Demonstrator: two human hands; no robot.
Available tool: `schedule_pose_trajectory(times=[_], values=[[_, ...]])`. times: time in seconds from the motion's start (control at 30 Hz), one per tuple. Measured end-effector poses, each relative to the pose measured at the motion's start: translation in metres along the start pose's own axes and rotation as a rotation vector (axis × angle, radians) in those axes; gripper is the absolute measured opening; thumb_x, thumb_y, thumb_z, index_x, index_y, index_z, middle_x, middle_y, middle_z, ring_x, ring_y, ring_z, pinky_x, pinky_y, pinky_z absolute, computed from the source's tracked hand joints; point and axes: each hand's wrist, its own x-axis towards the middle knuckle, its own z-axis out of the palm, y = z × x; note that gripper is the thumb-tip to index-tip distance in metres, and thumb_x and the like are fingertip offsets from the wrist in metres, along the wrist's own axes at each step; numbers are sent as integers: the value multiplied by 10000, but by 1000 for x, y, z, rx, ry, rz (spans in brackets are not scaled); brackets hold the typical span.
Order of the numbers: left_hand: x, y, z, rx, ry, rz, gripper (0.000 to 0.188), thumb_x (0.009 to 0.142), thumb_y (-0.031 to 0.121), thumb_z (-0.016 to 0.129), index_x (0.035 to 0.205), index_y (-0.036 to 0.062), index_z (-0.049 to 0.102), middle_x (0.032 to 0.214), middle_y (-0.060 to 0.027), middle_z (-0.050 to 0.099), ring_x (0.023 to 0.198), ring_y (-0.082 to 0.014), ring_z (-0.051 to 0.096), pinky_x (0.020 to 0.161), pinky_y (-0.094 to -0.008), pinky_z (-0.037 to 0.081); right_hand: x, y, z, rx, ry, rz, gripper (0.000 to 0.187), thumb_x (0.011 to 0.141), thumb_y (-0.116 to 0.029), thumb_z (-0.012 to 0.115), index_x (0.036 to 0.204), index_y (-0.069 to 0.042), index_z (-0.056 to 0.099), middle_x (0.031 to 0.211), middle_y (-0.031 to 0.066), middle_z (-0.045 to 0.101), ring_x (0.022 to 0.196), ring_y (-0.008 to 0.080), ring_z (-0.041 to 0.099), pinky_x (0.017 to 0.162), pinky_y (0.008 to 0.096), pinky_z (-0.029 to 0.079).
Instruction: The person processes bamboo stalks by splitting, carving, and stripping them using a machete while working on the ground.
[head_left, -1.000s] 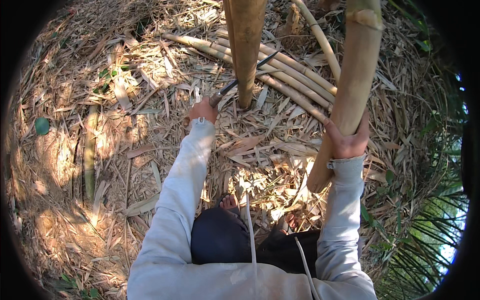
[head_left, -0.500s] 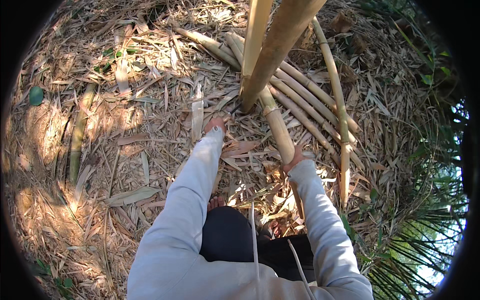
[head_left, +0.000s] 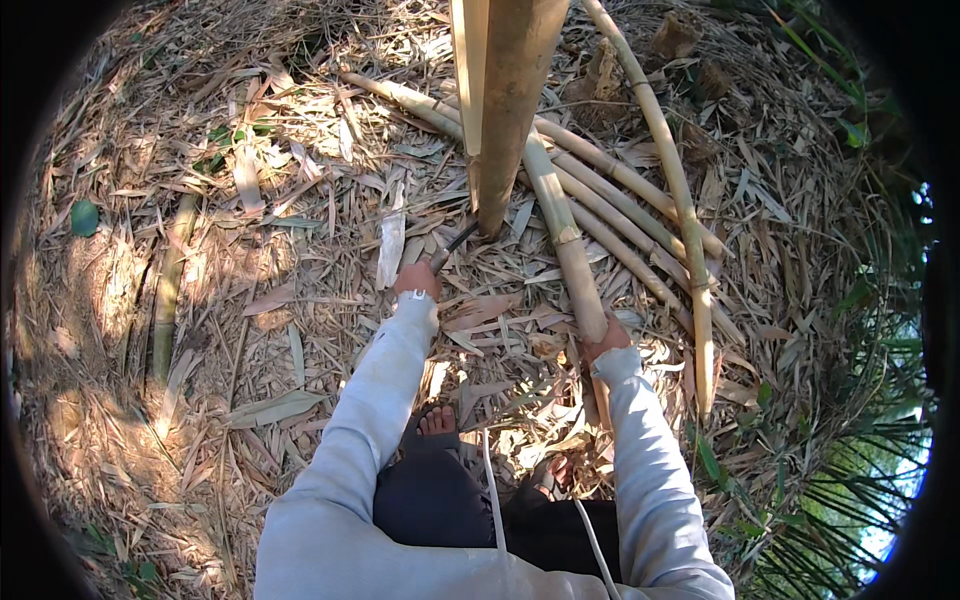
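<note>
A pale bamboo pole [head_left: 570, 260] slants across the ground just right of centre, its near end in the right hand [head_left: 610, 342]. A knife [head_left: 461, 237] is ahead of the left hand [head_left: 418, 280], its dark blade reaching the foot of a thick upright post [head_left: 515, 100] (whether it touches, I cannot tell). The left hand is wrapped round the knife's handle; the right is curled about the pole, its fingers mostly hidden. Both arms, in pale grey sleeves [head_left: 650, 470], stretch forward, hands apart and low. A pale, flat-faced strip [head_left: 470, 80] rises beside the post. Beyond the bamboo pole lie several thinner canes [head_left: 620, 200], with a curved stem [head_left: 665, 150] across them. Dry leaf litter [head_left: 330, 330] covers the outdoor ground, patched with sun; green fronds [head_left: 850, 510] edge the lower right.
</note>
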Motion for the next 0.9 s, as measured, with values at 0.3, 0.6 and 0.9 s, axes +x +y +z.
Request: schedule_pose_trajectory(times=[0.3, 0.6, 0.9], values=[[-36, -1, -11, -182, 72, 57, 243, 811, 194, 663, 996, 40, 697, 956, -173, 706, 906, -357, 686, 814, -452, 547, -41, -183, -84, 259, 376, -584, 1019, 716, -358, 836, 1441, 70, 261, 1318, 282, 470, 1199, 407, 504, 1028, 448, 412], [-44, -34, -15, -310, 59, 89, 200, 779, 113, 623, 920, -21, 671, 868, -227, 698, 841, -389, 691, 775, -474, 549, 42, -394, -157, 696, 788, -725, 865, 657, -255, 913, 1304, 33, 418, 1148, 166, 613, 1047, 245, 623, 914, 363, 508], [-35, -94, 7, -509, -101, -36, 387, 785, 321, 697, 1006, 4, 668, 921, -222, 692, 900, -383, 674, 829, -456, 531, -30, -380, -109, 1122, 620, -754, 399, 720, 46, 721, 1025, -29, 475, 859, 49, 569, 790, 132, 573, 782, 302, 513]])
